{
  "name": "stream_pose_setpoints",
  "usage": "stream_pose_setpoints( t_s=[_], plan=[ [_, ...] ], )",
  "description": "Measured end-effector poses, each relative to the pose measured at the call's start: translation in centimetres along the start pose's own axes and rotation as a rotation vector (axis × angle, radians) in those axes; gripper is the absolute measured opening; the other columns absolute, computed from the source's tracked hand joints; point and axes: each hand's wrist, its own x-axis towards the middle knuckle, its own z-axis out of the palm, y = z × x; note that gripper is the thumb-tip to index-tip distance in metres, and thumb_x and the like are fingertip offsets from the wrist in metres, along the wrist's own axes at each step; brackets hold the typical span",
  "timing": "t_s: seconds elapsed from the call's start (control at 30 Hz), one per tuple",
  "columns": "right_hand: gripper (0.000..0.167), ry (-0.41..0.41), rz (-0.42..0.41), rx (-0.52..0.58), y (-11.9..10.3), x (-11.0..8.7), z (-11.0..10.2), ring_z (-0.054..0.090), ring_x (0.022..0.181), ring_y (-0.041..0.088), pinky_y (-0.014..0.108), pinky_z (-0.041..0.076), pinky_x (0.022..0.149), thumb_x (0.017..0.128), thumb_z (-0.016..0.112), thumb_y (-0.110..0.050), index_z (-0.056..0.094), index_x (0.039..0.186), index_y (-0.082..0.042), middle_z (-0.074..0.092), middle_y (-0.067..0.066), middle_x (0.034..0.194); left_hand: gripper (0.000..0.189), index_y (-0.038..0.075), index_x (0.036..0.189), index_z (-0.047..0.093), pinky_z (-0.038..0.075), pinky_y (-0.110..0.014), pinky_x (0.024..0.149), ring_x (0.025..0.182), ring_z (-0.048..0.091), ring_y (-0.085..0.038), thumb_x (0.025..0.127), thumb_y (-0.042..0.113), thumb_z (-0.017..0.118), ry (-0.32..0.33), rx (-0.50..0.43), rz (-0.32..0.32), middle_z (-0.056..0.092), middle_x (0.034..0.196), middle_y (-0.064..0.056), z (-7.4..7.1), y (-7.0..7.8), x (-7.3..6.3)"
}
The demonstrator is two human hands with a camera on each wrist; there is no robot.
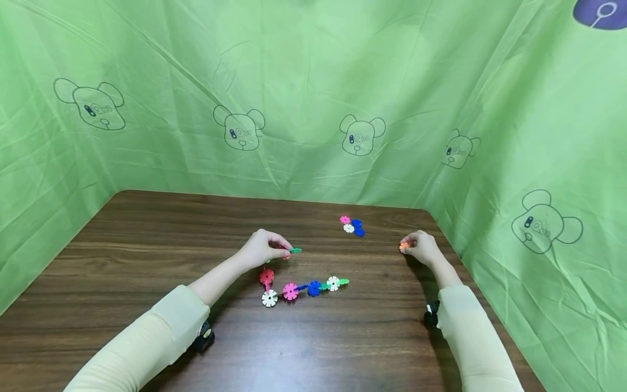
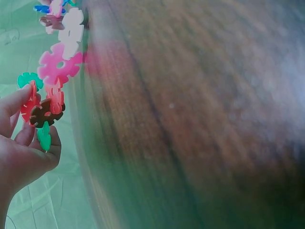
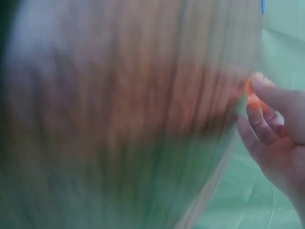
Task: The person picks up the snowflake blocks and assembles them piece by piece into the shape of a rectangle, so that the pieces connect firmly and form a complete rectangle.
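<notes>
My left hand [image 1: 264, 249] pinches the far end of a chain of interlocking plastic snowflake discs [image 1: 290, 292]. In the left wrist view, its thumb and fingers are on a red disc [image 2: 29, 106], with a green disc [image 2: 29, 80] slotted above it and a brown disc [image 2: 45, 113] beside it. From there the chain bends down over the table through red, white, pink and blue discs to a light green one at the right. Off to the right, my right hand [image 1: 422, 247] holds a single orange snowflake disc [image 3: 257, 88] between thumb and fingertips, apart from the chain.
Several loose discs lie toward the table's back edge, among them a pink disc [image 1: 345, 219], a white disc [image 1: 349, 228] and a blue disc [image 1: 360, 232]. A green cloth [image 1: 303, 71] with bear outlines surrounds the wooden table [image 1: 171, 239] at the back and sides.
</notes>
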Motion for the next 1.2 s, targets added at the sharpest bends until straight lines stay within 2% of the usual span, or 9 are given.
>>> stream_pose_setpoints(
  t_s=[0.13,0.23,0.33,0.43,0.5,0.6,0.77,1.0,1.2],
  plan=[
    [0.009,0.066,0.031,0.043,-0.9,-0.2,0.0,0.06,0.069,0.016,0.035,0.049,0.066,0.084,0.071,-0.01,0.068,0.088,-0.003,0.068,0.01,0.082,0.007,0.01,0.088,0.075,0.046,-0.024,0.058,0.066,0.061,-0.009,0.081,0.012,0.074,0.007,0.007,0.0,0.072,0.074,0.0,0.0,-0.1,0.0],
    [0.013,0.115,0.078,0.156,-2.0,-0.3,-0.2,0.063,0.064,0.015,0.034,0.054,0.061,0.086,0.07,-0.012,0.067,0.094,-0.002,0.07,0.013,0.083,0.008,0.01,0.088,0.075,0.047,-0.025,0.06,0.067,0.061,-0.009,0.081,0.012,0.074,0.006,0.01,0.008,0.072,0.075,0.001,0.0,-0.2,0.0],
    [0.02,0.155,0.12,0.309,-3.5,-0.3,-0.5,0.068,0.069,0.02,0.038,0.057,0.063,0.085,0.07,-0.014,0.066,0.099,0.0,0.07,0.017,0.088,0.008,0.01,0.088,0.075,0.048,-0.025,0.061,0.068,0.062,-0.009,0.081,0.012,0.074,0.003,0.014,0.016,0.072,0.075,0.001,0.0,-0.4,0.1],
    [0.023,0.177,0.124,0.391,-5.2,-0.2,-0.9,0.069,0.074,0.024,0.042,0.057,0.067,0.085,0.071,-0.015,0.066,0.101,0.001,0.069,0.018,0.091,0.007,0.011,0.088,0.075,0.048,-0.025,0.06,0.068,0.062,-0.01,0.081,0.013,0.075,0.004,0.013,0.012,0.072,0.074,0.001,0.0,-0.5,0.1],
    [0.025,0.183,0.1,0.408,-6.5,-0.2,-1.2,0.068,0.074,0.022,0.041,0.057,0.066,0.085,0.071,-0.015,0.066,0.102,0.002,0.069,0.018,0.091,0.007,0.012,0.087,0.075,0.047,-0.025,0.059,0.067,0.062,-0.01,0.081,0.012,0.075,0.004,0.009,0.006,0.072,0.075,0.001,0.0,-0.5,0.1],
    [0.024,0.199,0.054,0.407,-8.4,-0.2,-1.5,0.064,0.069,0.012,0.032,0.056,0.061,0.083,0.073,-0.018,0.068,0.1,-0.001,0.07,0.015,0.089,0.007,0.011,0.088,0.075,0.047,-0.025,0.059,0.067,0.061,-0.01,0.081,0.012,0.074,0.004,0.006,-0.002,0.072,0.075,0.001,0.0,-0.4,0.1],
    [0.024,0.202,-0.03,0.418,-11.1,-0.2,-1.6,0.06,0.066,0.005,0.019,0.047,0.055,0.081,0.075,-0.025,0.071,0.096,-0.007,0.072,0.012,0.087,0.007,0.012,0.088,0.075,0.047,-0.026,0.059,0.067,0.061,-0.01,0.081,0.012,0.074,0.011,0.012,-0.009,0.072,0.076,0.0,0.0,-0.4,0.2],
    [0.027,0.181,-0.063,0.507,-14.6,-0.2,-0.5,0.062,0.07,0.014,0.021,0.048,0.056,0.081,0.075,-0.026,0.071,0.098,-0.005,0.071,0.015,0.089,0.007,0.014,0.087,0.075,0.047,-0.024,0.058,0.066,0.061,-0.009,0.081,0.013,0.075,0.015,0.006,-0.009,0.072,0.076,0.001,0.1,-0.3,0.3],
    [0.023,0.156,-0.071,0.591,-17.4,-0.5,0.9,0.064,0.067,0.011,0.026,0.054,0.058,0.082,0.074,-0.016,0.071,0.101,-0.003,0.071,0.017,0.089,0.007,0.015,0.087,0.075,0.044,-0.022,0.054,0.062,0.058,-0.01,0.081,0.014,0.075,0.021,0.007,-0.009,0.072,0.075,0.001,0.2,-0.2,0.3]
  ],
)
